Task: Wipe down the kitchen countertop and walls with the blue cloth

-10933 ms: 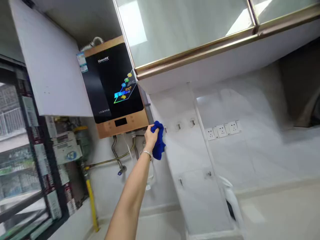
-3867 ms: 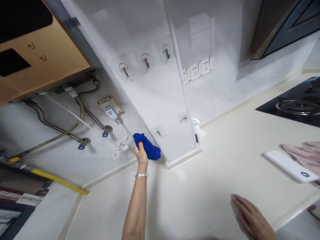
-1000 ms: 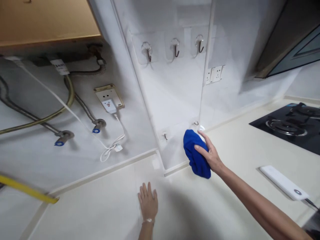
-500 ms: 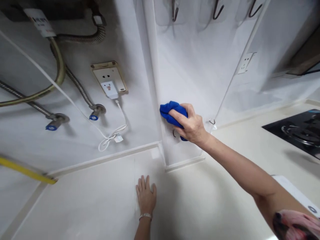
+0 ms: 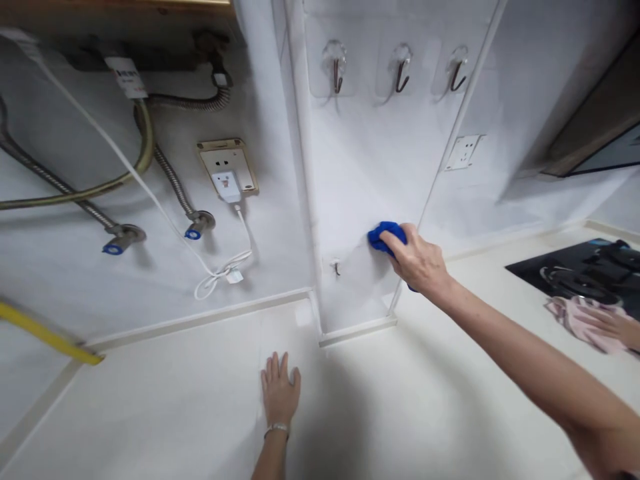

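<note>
A bunched blue cloth [image 5: 387, 238] is gripped in my right hand [image 5: 423, 261], against the white face of the wall pillar [image 5: 367, 180], near its right edge. To the left of the cloth, low on the pillar, a small hook [image 5: 337, 268] is stuck on. My left hand [image 5: 281, 390] lies flat on the pale countertop [image 5: 175, 400], fingers spread and holding nothing, with a bracelet [image 5: 277, 429] round its wrist. The pillar's base strip [image 5: 357, 331] runs just beyond that hand.
Three hooks [image 5: 401, 75] line the upper pillar. At left are a socket with a white plug [image 5: 227, 187], a looped cable [image 5: 215, 277], pipe valves [image 5: 120, 241] and a yellow pipe [image 5: 47, 335]. At right, another person's hand [image 5: 613, 327] holds a pink cloth [image 5: 583, 323] by the black stove [image 5: 575, 270].
My right hand has moved rightward across the pillar with the blue cloth, uncovering the small hook. The view has tilted up. The other person's hand with the pink cloth has come into view.
</note>
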Motion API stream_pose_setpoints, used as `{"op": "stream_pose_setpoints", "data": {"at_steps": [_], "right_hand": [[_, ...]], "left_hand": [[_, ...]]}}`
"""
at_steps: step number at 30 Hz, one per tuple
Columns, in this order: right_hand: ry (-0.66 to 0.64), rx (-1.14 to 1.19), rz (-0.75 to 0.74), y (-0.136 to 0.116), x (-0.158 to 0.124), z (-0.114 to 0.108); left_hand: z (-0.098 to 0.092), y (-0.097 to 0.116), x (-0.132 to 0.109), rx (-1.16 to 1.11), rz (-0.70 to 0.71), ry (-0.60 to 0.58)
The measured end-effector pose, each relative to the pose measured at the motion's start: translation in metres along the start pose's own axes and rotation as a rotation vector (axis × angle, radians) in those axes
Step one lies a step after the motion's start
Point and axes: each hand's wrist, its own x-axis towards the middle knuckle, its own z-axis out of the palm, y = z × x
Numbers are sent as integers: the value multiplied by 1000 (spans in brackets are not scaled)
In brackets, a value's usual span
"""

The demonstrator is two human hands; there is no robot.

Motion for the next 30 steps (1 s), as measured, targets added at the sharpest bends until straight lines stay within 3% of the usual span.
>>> {"op": "stream_pose_setpoints", "data": {"at_steps": [3, 8, 11, 14, 18, 21, 24, 27, 30], "right_hand": [[4, -14, 176, -8, -26, 21], [-379, 74, 239, -61, -68, 68], [-473, 168, 199, -71, -75, 74], [-295, 300, 243, -60, -64, 61], [225, 545, 290, -42, -26, 34], [476, 668, 302, -26, 5, 8], [639, 693, 369, 4, 28, -25], [760, 578, 316, 41, 51, -62], [725, 420, 154, 68, 78, -88]], "left_hand": [[3, -1, 1, -1, 6, 8], [9, -7, 4, 29, 24, 48], [11, -11, 6, 53, 39, 47], [11, -13, 8, 70, 50, 40], [11, -14, 11, 96, 53, 42], [12, -15, 12, 115, 49, 27], [17, -21, 14, 108, 36, 17], [25, -27, 17, 78, -13, 25], [28, -26, 18, 66, -45, 47]]}}
